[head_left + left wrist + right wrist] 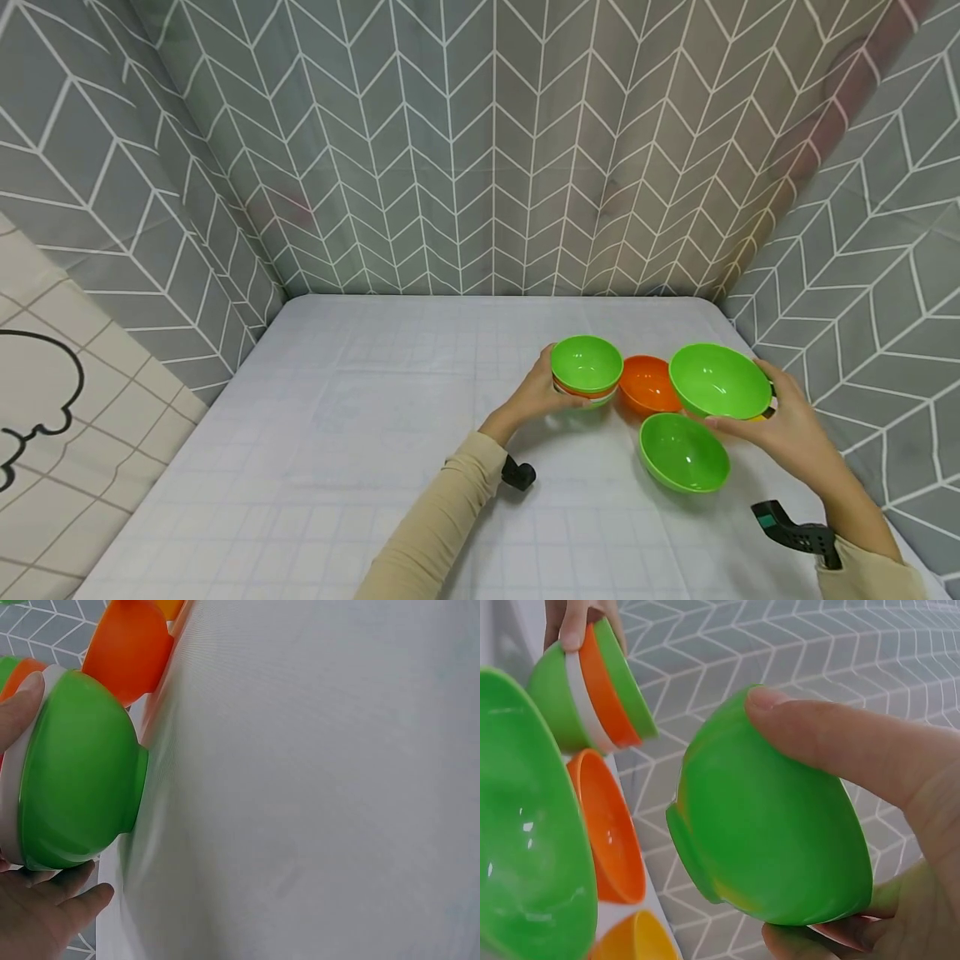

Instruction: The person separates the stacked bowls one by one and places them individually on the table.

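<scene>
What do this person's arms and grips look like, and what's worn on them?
The left sleeve and right sleeve are plain beige. A small black device sits beside the left one; a longer, curved black mount with a green patch beside the right. The left grip and right grip wear no gloves.
</scene>
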`<move>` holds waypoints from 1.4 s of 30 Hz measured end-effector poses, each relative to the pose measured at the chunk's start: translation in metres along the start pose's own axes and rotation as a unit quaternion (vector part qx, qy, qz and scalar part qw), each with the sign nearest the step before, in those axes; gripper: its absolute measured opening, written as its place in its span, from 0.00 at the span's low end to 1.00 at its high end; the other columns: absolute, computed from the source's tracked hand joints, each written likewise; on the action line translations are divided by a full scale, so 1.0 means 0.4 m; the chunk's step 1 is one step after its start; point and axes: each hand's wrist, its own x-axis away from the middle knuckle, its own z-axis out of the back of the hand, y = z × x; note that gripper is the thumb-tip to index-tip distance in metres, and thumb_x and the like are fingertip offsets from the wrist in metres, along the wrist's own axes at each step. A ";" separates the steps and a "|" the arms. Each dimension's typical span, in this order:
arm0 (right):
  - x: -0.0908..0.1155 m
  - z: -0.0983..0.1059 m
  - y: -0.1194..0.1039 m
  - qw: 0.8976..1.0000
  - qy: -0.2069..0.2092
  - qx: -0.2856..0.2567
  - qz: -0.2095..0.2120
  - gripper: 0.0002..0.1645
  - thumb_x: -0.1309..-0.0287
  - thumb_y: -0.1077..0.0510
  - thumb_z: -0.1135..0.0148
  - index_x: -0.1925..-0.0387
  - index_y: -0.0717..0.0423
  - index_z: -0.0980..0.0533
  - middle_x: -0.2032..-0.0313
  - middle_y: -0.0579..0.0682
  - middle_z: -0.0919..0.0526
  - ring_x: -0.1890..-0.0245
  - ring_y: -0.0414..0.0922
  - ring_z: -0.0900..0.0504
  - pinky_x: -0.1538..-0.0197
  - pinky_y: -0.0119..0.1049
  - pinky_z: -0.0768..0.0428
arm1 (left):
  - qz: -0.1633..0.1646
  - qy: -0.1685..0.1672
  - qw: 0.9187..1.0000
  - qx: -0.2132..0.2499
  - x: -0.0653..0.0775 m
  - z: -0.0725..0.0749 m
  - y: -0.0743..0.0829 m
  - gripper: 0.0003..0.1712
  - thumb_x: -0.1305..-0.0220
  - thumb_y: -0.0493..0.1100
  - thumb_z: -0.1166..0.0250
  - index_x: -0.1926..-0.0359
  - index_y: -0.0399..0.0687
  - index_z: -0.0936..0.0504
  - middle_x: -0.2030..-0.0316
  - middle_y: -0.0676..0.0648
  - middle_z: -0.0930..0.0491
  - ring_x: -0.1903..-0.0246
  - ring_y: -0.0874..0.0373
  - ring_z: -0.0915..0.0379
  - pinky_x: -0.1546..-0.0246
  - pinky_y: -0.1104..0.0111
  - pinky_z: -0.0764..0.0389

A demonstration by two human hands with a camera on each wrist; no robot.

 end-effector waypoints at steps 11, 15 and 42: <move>0.081 0.024 0.076 0.999 0.008 0.001 -0.050 0.64 0.50 0.52 0.26 0.27 0.67 0.58 0.34 0.77 0.52 0.45 0.70 0.42 0.67 0.14 0.40 | 0.004 -0.003 1.000 0.005 0.003 0.003 0.004 0.59 0.56 0.42 0.20 0.29 0.43 0.49 0.38 0.45 0.35 0.39 0.58 0.36 0.39 0.65 0.35; 0.112 0.028 0.113 0.998 0.019 0.002 -0.065 0.62 0.49 0.54 0.26 0.27 0.68 0.57 0.34 0.77 0.50 0.44 0.61 0.39 0.68 0.13 0.39 | -0.001 -0.003 1.000 0.009 0.004 0.002 0.004 0.58 0.56 0.42 0.20 0.30 0.43 0.48 0.38 0.45 0.35 0.40 0.58 0.36 0.39 0.65 0.35; 0.162 -0.001 0.217 0.985 -0.005 0.022 -0.168 0.68 0.47 0.46 0.29 0.29 0.73 0.66 0.36 0.84 0.59 0.40 0.79 0.52 0.47 0.76 0.48 | 0.027 -0.009 0.999 -0.014 0.000 0.000 0.000 0.61 0.55 0.45 0.20 0.28 0.45 0.51 0.36 0.46 0.36 0.38 0.57 0.37 0.38 0.64 0.35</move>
